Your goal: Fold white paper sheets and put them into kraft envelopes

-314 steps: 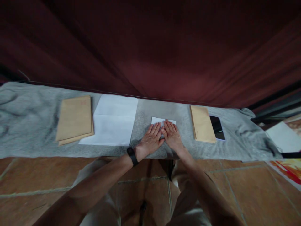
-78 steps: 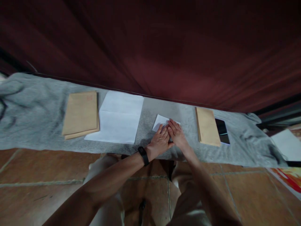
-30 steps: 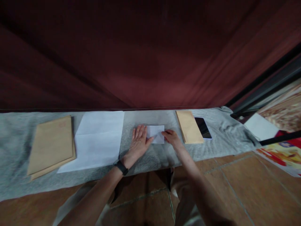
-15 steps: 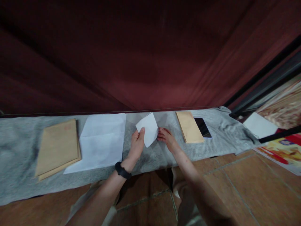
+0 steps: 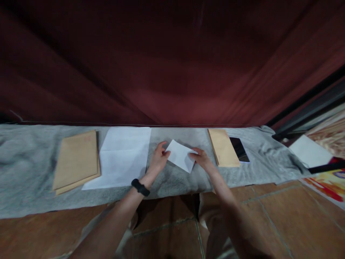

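Observation:
A small folded white paper (image 5: 180,157) hangs tilted just above the grey cloth (image 5: 27,158). My left hand (image 5: 157,162), with a black band on its wrist, pinches the paper's left edge. My right hand (image 5: 201,159) grips the paper's right edge. Both hands hold it between them in front of me.
Left of my hands lie a large creased white sheet (image 5: 121,156) and a stack of brown envelopes (image 5: 77,160). To the right sit another brown envelope stack (image 5: 223,147) and a dark phone (image 5: 239,149). A dark red curtain (image 5: 172,61) hangs behind. Tiled floor lies below.
The folded paper lay flat under my hands, then my left hand lifted it upright. Now both hands hold it lower and more level, turned toward the right.

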Demonstrator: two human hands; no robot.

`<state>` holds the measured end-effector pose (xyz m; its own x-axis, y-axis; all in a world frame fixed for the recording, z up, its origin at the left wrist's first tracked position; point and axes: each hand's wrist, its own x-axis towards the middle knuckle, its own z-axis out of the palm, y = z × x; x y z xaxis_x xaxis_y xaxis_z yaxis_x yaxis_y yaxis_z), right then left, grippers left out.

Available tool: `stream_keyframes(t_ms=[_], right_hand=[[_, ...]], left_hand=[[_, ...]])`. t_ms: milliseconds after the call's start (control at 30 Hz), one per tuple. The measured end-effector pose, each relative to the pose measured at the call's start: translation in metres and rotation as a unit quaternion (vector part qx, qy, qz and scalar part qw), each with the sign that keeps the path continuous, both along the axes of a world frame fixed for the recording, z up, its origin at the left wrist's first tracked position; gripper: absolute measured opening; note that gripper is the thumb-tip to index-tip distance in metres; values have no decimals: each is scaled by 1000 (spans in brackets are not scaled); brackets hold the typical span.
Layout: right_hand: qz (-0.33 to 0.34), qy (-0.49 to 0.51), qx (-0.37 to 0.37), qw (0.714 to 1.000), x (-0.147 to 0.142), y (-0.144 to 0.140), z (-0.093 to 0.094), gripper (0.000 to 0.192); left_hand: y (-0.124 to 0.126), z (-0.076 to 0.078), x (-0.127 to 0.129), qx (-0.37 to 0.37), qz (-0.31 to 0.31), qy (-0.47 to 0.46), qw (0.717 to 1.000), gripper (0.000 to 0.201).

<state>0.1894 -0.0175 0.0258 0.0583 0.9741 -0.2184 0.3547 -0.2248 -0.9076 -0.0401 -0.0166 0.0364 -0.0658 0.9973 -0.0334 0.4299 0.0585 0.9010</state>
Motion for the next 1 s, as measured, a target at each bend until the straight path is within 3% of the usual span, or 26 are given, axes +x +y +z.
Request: stream_keyframes(t_ms=[67, 200, 300, 400, 467, 667, 833, 900, 1000], right_hand=[[-12, -33, 8, 999, 5, 3, -2, 19], [1, -196, 55, 979, 6, 4, -5, 26], [44, -304, 81, 948, 2, 4, -5, 29], [75, -324, 92, 938, -1, 4, -6, 28], [84, -327, 93, 937, -3, 5, -7, 27], [66, -340, 111, 932, -1, 3, -12, 29], [25, -326, 220, 919, -10, -5, -11, 36], [42, -284, 254, 924, -21, -10, -13, 39], [90, -215, 240, 942, -40, -19, -23, 50]], left_hand=[[-8, 3, 1, 0, -52, 159, 986, 56], [-29, 6, 12, 72, -95, 402, 908, 52], [-36, 0, 20, 162, -137, 474, 855, 51], [-40, -12, 29, 237, -230, 467, 820, 52], [-43, -21, 35, 243, -261, 455, 816, 58], [-52, -33, 42, 208, -265, 437, 834, 73], [-52, -31, 42, 203, -265, 432, 838, 73], [-52, -32, 42, 205, -266, 433, 837, 70], [-53, -32, 43, 213, -276, 439, 828, 64]])
